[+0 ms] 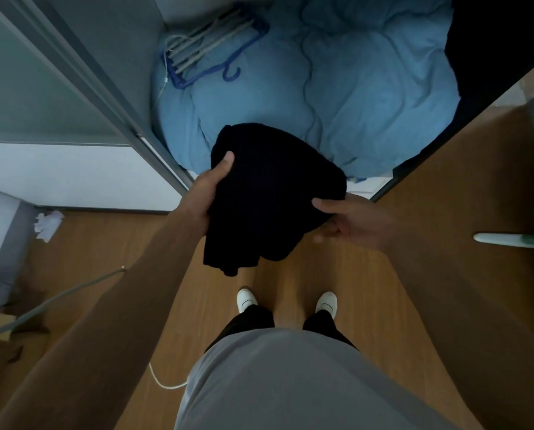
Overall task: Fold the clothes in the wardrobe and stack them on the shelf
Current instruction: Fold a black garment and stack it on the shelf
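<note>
A folded black garment [268, 193] hangs in the air in front of the open wardrobe, its lower edge drooping toward the floor. My left hand [209, 187] grips its left side, thumb on top and fingers hidden beneath. On the right edge my right hand [349, 218] holds it, thumb over the cloth and fingers curled below. Beyond it, a bulky light blue quilt [352, 88] fills the wardrobe's bottom.
Several hangers [209, 48], grey and blue, lie on the quilt at the back left. A sliding door frame [104, 88] stands at left, a brown wardrobe door [476, 181] at right. Crumpled paper [47, 225] and cables [57, 299] lie on the wooden floor.
</note>
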Motion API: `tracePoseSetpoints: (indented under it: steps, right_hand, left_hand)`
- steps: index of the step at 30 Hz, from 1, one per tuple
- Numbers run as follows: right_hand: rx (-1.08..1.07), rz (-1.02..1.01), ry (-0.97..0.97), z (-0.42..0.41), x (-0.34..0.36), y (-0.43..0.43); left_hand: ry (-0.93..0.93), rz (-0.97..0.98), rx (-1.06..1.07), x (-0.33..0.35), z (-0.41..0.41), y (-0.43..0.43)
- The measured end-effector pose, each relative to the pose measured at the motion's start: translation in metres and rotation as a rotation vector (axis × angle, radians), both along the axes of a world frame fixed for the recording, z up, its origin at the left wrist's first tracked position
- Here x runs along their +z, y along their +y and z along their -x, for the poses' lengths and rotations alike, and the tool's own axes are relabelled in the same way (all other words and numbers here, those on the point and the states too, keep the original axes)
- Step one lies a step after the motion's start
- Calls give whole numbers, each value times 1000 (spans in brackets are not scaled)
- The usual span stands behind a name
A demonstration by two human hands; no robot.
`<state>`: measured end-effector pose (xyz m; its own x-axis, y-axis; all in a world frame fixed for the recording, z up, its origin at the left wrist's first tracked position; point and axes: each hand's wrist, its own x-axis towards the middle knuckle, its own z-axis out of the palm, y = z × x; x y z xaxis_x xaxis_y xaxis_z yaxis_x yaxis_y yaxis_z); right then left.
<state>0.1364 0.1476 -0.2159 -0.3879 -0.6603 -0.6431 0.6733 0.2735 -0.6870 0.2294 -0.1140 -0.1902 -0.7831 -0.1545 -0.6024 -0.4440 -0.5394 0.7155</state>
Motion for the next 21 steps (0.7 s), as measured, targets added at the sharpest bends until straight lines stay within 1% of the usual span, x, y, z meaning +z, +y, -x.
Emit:
tracePoseSetpoints:
  steps: [2,4,5,9,11,14,16,18,21]
  right_hand:
    - [-33,138,-149,-2,-5,1]
    - [-169,245,-249,-4,-6,-3]
    - [-240,263,-257,-5,-3,-7]
    - [-543,264,-154,-1,16,-32]
    - [-672,312,-118,4,28,-47]
    - [-743,408,-70,11,52,-65]
    - [-760,475,-39,16,70,-77]
    - [-758,529,-1,21,87,-91]
    - [-702,579,82,30,110,-110]
  left_hand:
    - [31,-5,-74,1,-7,-11]
    - [54,68,-123,0,-8,-19]
    - [57,131,-139,-1,-8,-21]
    - [70,411,-178,-2,-3,-27]
    - [117,448,-171,-2,-1,-32]
    - [182,486,-149,7,4,-39]
    - [197,429,-128,18,8,-44]
    - [233,210,-102,30,11,-50]
    - [383,-145,-72,46,17,-64]
